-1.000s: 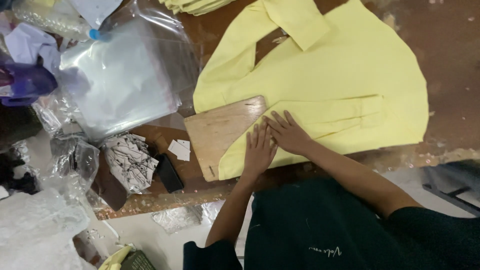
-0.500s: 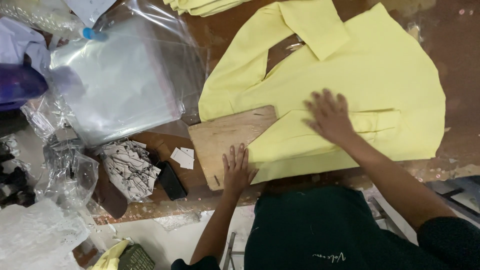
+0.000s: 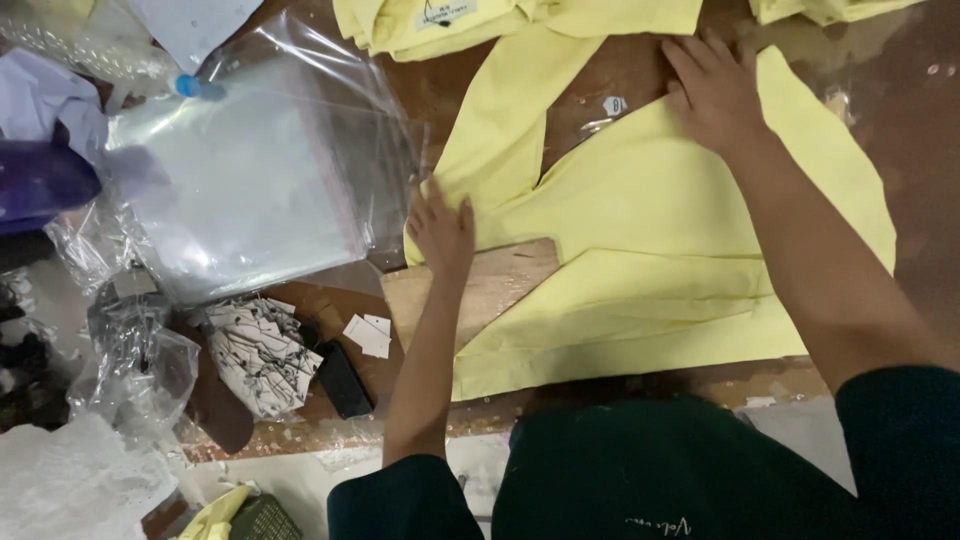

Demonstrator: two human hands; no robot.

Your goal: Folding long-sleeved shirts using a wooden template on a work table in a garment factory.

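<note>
On the worn brown counter (image 3: 930, 200) we press the left hand (image 3: 441, 232) flat, fingers spread, pinning the wooden board (image 3: 500, 285) under the yellow shirt (image 3: 640, 250), while the right hand (image 3: 715, 92), also spread, flattens its far edge.

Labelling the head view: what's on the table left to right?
Purple thing → clear bags → tag pile → black block → left hand → wooden board → right hand.
</note>
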